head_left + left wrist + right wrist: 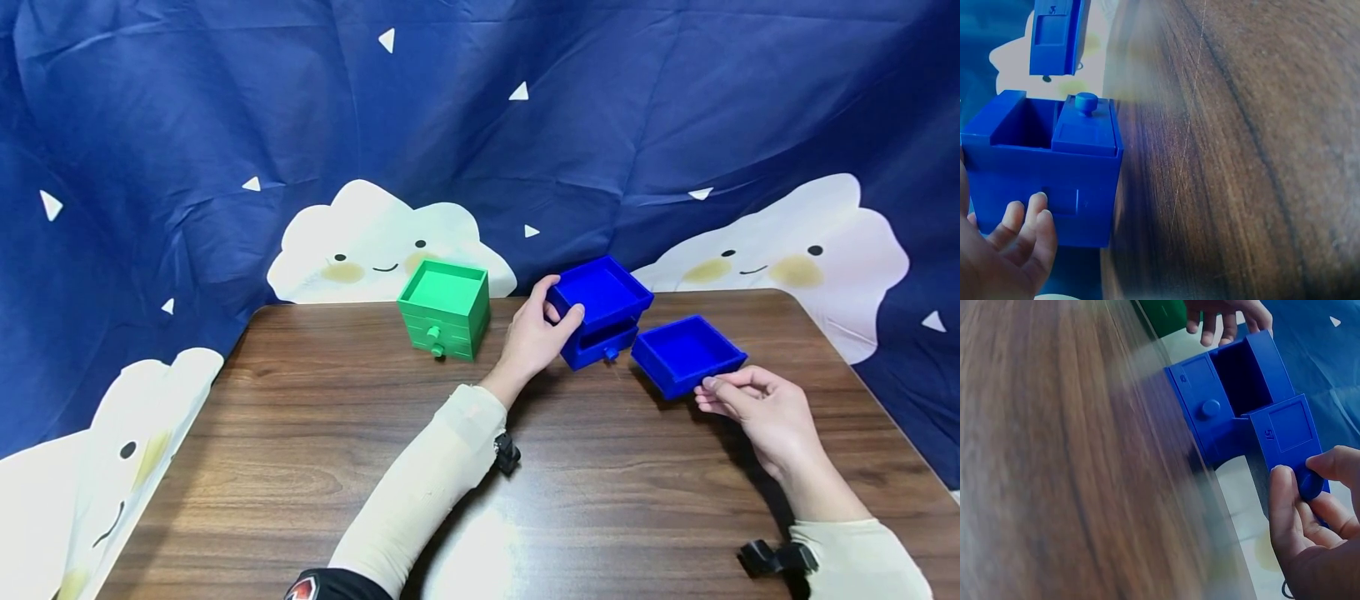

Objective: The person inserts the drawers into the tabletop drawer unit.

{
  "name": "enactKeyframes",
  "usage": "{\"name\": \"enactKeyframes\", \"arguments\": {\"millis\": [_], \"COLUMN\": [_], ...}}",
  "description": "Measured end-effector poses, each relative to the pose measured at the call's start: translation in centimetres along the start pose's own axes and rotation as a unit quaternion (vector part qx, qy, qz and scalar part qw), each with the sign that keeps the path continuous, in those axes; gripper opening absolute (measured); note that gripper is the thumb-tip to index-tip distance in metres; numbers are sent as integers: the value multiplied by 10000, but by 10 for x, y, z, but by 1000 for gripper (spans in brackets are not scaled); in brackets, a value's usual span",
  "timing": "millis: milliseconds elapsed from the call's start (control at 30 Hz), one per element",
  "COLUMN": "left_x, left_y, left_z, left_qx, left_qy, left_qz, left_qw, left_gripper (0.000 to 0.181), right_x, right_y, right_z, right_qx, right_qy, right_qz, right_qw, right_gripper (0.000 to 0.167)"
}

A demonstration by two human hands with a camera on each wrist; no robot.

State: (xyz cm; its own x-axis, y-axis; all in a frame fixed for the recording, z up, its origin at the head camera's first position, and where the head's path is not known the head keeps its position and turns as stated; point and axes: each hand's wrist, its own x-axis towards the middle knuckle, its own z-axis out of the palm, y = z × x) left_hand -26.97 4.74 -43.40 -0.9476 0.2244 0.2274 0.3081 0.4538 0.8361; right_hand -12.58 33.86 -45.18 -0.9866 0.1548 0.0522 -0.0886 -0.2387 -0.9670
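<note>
A small blue drawer cabinet [602, 292] with a tray-like top stands at the back of the table, right of centre. My left hand [536, 337] holds it at the left side, thumb near the front top edge. Its upper slot [1241, 378] gapes, while the lower drawer [1088, 134] with a round knob sits in place. Just right of the cabinet is a pulled-out blue drawer [686, 354], whose interior shows nothing. My right hand [765, 417] pinches this drawer's round knob [1310, 484]. The number 57 appears on its front panel in the right wrist view.
A green drawer cabinet [446, 308] with two knobs stands left of the blue one, both its drawers in. The brown wooden table [300, 433] ends close behind the cabinets. Beyond hangs a dark blue curtain [450, 125] with white clouds.
</note>
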Motion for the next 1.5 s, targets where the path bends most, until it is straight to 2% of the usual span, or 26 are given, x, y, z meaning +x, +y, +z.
{"name": "enactKeyframes", "arguments": {"millis": [1000,1500], "left_x": [0,0], "left_y": [0,0], "left_z": [0,-1], "left_qx": [-23,-85], "left_qy": [43,-14], "left_qz": [18,10], "left_qw": [10000,10000], "left_gripper": [63,64], "right_x": [3,7], "right_y": [2,1], "right_z": [45,60], "right_qx": [-631,-484], "right_qy": [-272,-268], "right_qz": [-9,56], "right_qw": [9976,9984], "right_gripper": [13,12]}}
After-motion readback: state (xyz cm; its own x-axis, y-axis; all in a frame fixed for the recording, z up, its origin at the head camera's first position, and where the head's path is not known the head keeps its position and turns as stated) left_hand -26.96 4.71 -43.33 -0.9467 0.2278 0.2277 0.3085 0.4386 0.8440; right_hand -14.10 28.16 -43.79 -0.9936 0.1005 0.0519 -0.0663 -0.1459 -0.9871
